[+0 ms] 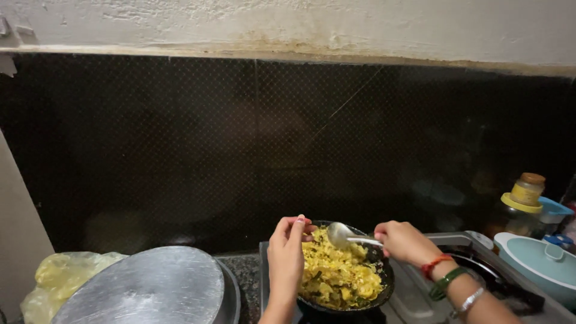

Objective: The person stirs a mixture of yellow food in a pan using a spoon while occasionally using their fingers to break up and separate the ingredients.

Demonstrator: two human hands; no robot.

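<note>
Two hands work; left hand (286,255) hides the pan's (384,291) near rim.

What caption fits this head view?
Right hand lifts a metal spoon over yellow food in a dark pan; left hand hovers alongside.

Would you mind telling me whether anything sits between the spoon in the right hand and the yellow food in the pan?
Nothing visible does. The right hand holds the metal spoon just above the yellow food in the dark pan, with no lid or utensil between them. The left hand is at the pan's near-left edge, beside the spoon's path.
</note>
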